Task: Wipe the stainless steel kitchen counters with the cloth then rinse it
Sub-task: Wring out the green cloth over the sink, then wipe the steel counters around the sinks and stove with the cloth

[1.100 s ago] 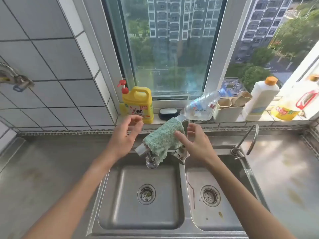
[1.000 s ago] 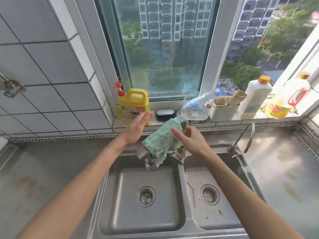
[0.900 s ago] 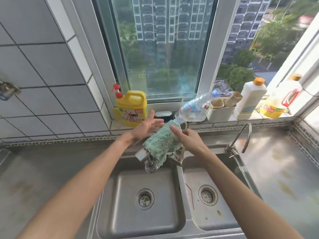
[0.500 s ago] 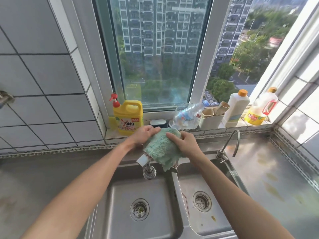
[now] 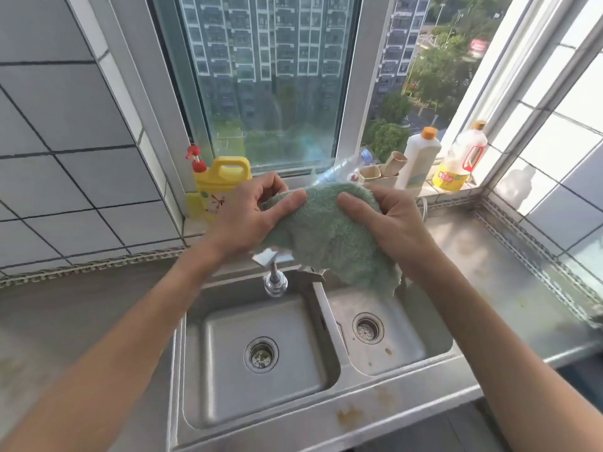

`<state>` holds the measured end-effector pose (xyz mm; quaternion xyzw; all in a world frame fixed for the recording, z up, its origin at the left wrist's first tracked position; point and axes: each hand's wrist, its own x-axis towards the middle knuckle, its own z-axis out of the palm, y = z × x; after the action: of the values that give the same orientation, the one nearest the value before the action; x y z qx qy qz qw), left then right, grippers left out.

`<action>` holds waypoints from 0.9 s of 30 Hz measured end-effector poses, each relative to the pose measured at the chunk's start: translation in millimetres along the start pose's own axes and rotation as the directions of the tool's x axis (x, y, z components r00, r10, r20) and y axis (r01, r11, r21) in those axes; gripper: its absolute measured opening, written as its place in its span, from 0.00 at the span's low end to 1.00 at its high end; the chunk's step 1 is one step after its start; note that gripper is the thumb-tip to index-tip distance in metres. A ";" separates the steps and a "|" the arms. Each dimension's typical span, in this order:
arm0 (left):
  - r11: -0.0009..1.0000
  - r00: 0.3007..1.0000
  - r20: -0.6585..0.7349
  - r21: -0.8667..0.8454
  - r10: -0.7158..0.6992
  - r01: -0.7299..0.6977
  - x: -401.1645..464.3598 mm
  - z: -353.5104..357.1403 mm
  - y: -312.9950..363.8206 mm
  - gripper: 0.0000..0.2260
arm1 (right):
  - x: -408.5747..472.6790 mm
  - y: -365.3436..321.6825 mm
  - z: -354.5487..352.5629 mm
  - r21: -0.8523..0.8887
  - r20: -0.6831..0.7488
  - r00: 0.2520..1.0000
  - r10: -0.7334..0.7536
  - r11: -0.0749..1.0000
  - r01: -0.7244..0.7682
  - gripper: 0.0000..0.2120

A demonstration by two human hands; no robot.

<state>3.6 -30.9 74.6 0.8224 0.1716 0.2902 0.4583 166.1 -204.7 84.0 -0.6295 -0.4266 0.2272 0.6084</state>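
Green cloth (image 5: 329,236) held up above the faucet (image 5: 275,282) and double sink (image 5: 261,415), gripped by left hand (image 5: 248,220) and right hand (image 5: 388,223), thumbs on top; apparently dry.

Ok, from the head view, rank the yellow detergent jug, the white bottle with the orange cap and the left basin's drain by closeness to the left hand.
1. Yellow detergent jug: on the sill, just behind the left hand.
2. Left basin's drain: below the hand, in the sink.
3. White bottle with the orange cap: on the sill, far right.
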 end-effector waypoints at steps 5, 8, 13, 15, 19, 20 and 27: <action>0.999 0.982 0.182 0.016 -0.047 0.045 -66.6 33.4 -13.1 0.05 | -81.1 23.5 -16.9 -0.058 -0.017 0.994 0.111 0.992 -0.111 0.09; 0.992 0.971 0.213 -0.045 -0.109 0.121 -108.9 51.0 -28.1 0.06 | -126.6 50.8 -25.2 -0.145 -0.030 0.976 0.216 0.965 -0.218 0.09; 0.960 0.922 0.272 0.020 -0.275 0.280 -189.9 79.8 -55.3 0.07 | -182.3 90.3 -37.9 -0.225 -0.133 0.914 0.385 0.886 -0.406 0.14; 0.932 0.900 0.244 0.064 -0.361 0.357 -223.9 86.3 -65.8 0.07 | -195.0 100.8 -44.5 -0.170 -0.174 0.887 0.428 0.874 -0.455 0.15; 0.805 0.802 0.114 -0.026 -0.586 0.592 -286.8 104.2 -70.7 0.10 | -204.1 114.2 -59.2 -0.087 -0.225 0.859 0.459 0.869 -0.487 0.16; 0.784 0.784 0.080 -0.036 -0.615 0.619 -299.1 110.2 -69.6 0.11 | -202.7 117.1 -64.3 -0.121 -0.206 0.867 0.453 0.868 -0.482 0.16; 0.672 0.666 -0.089 -0.115 -0.741 0.732 -323.0 169.0 -34.1 0.10 | -166.0 137.7 -106.7 -0.261 0.073 0.922 0.380 0.900 -0.350 0.16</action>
<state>-139.2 -300.7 -127.4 0.6462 0.5080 0.1384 0.5525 199.4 -386.5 -70.1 -0.7529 -0.3617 0.3214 0.4462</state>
